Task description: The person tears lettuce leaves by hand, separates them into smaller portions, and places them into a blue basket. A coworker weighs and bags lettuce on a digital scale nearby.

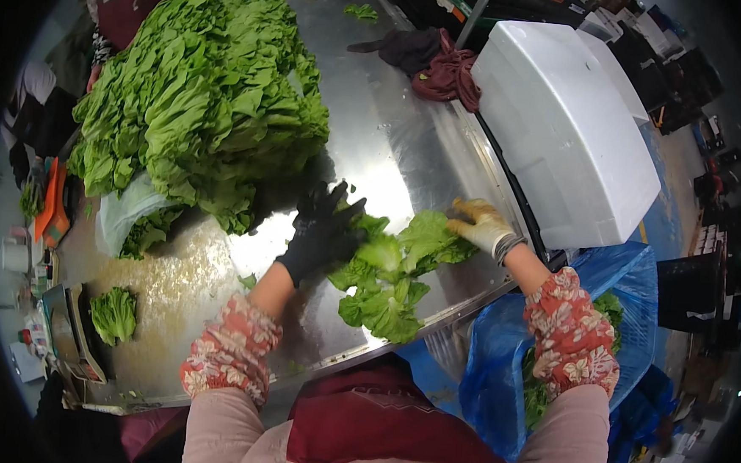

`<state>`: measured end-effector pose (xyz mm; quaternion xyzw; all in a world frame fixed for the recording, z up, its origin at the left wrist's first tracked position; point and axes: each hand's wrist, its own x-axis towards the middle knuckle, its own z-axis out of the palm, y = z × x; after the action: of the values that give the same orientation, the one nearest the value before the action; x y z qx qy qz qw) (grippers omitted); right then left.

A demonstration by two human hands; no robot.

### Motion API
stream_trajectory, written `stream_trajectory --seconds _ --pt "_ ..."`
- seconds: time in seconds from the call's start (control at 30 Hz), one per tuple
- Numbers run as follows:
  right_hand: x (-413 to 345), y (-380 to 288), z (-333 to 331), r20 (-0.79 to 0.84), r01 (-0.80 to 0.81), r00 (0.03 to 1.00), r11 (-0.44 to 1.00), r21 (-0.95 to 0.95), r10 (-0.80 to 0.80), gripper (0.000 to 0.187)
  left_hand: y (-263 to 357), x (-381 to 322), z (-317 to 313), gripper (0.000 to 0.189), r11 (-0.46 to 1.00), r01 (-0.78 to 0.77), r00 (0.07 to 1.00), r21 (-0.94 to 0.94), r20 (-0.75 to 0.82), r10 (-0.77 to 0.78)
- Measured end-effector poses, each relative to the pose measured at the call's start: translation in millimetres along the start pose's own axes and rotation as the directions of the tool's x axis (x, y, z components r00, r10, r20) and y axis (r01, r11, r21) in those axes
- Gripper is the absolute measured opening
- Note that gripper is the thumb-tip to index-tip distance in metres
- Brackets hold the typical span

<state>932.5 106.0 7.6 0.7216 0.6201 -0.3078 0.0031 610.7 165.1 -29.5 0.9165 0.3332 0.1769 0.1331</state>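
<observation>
My left hand (327,232), in a black glove, is spread flat at the left edge of several loose lettuce leaves (390,268) on the metal table (364,129). At the right edge of these leaves is my right hand (482,229), in a pale glove with yellowed fingers; its fingertips touch or lie just over a leaf, and whether they grip it I cannot tell. A large heap of green leaf lettuce (206,100) rises beyond my left hand, with a thin clear plastic bag (131,207) at its near side. A small lettuce bunch (113,316) lies at the left.
White foam boxes (561,128) stand along the table's right side, near crumpled dark red cloths (447,74). Below my right forearm, a blue plastic bag (496,366) holds greens. A scale (74,334) sits at the left edge. Another person in a red apron (124,9) stands behind the heap.
</observation>
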Motion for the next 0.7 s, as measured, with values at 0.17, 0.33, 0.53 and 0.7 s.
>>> stream_trajectory --seconds 0.17,0.33,0.53,0.7 --pt "-17 -38 31 0.147 0.021 0.989 0.986 -0.166 0.003 0.075 26 -24 -9 0.103 0.979 0.118 0.896 -0.167 0.443 -0.032" --pt "-61 -81 90 0.147 -0.154 0.977 0.988 -0.014 0.155 0.069 104 -80 25 0.105 0.994 0.104 0.936 -0.026 0.340 -0.089" --pt "-37 -94 132 -0.025 -0.028 0.972 0.221 0.975 0.234 0.035 95 -24 81 0.071 0.858 0.125 0.952 -0.498 -0.183 -0.245" --pt "-57 -87 86 -0.111 0.148 0.949 -0.107 0.983 0.296 0.030 122 27 35 0.051 0.798 -0.152 0.936 -0.583 -0.345 -0.074"
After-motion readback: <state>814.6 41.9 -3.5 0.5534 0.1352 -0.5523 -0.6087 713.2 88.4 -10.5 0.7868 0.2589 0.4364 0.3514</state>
